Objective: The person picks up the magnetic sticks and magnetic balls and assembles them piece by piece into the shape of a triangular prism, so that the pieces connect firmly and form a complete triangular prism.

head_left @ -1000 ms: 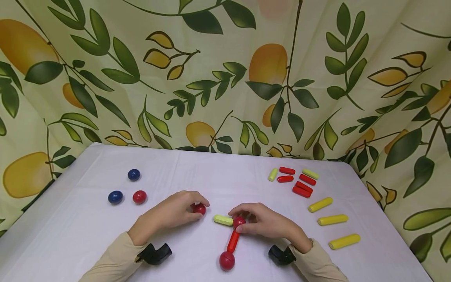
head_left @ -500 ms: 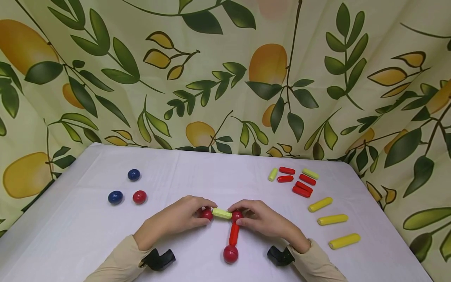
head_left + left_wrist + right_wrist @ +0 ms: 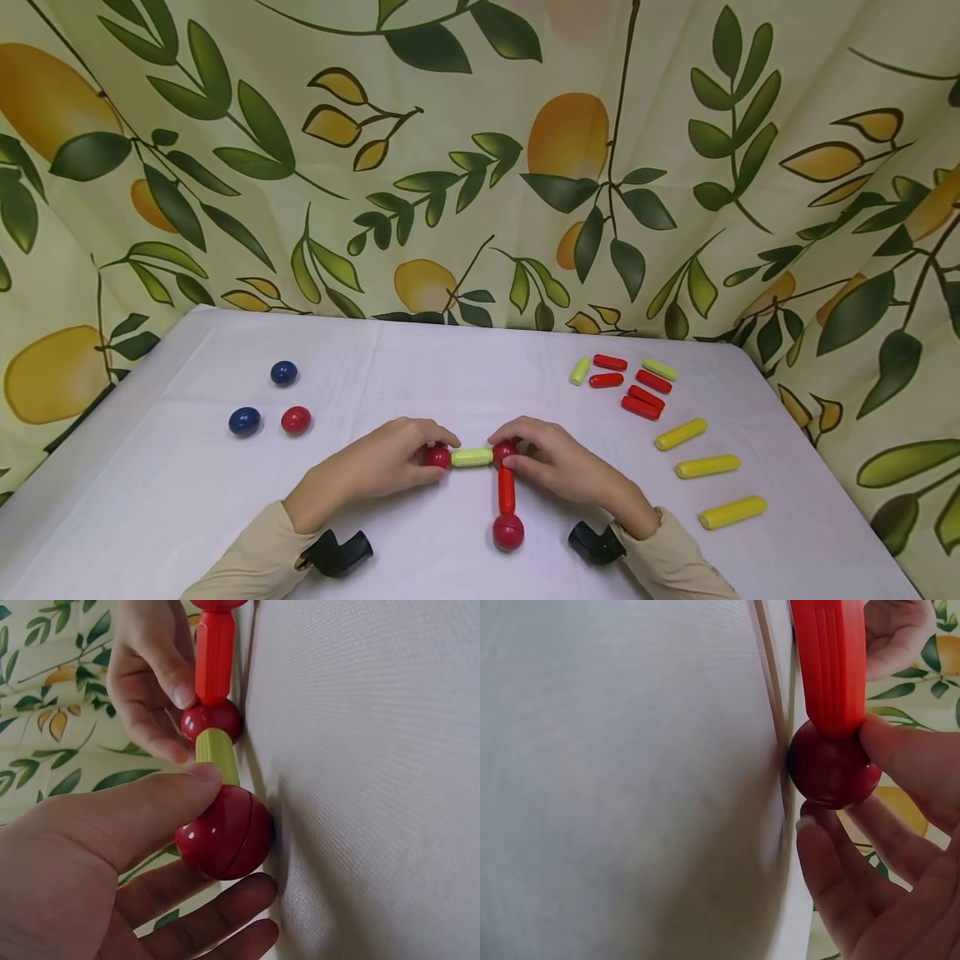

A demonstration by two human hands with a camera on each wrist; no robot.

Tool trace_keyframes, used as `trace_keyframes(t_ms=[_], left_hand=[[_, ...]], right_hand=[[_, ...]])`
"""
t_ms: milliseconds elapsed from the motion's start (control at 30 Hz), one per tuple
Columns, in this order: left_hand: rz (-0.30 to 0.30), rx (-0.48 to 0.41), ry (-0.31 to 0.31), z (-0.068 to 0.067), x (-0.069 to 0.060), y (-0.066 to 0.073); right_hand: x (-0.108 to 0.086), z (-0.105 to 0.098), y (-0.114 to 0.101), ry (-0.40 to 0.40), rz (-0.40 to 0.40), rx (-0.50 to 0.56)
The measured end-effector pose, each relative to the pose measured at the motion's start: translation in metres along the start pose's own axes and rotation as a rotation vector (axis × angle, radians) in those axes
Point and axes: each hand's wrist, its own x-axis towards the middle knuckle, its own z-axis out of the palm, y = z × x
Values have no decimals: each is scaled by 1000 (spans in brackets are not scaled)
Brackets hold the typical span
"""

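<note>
My left hand grips a red ball between thumb and fingers. A light green stick joins it to a second red ball, which my right hand pinches with thumb and fingertips. From that second ball a red stick extends toward the near edge, ending in a third red ball that no hand touches. The left wrist view shows the green stick's end against the left ball.
Left on the white table lie blue balls and a red ball. At the back right are short red sticks and light green sticks; nearer lie yellow sticks. A patterned curtain hangs behind.
The left hand has brought its red ball rightward against the green stick. The joined pieces have turned, so the green stick lies level and the near red ball has swung right.
</note>
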Motion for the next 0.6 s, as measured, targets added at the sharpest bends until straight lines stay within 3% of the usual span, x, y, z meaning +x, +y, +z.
trace_keyframes(t_ms=[300,600], left_hand=[[34,-52,-30,1,-2,-4],[-2,-69,-34,-1,-1,-3]], right_hand=[[0,-4,-3,52,53,-42],[-6,-30,2,187,120,-127]])
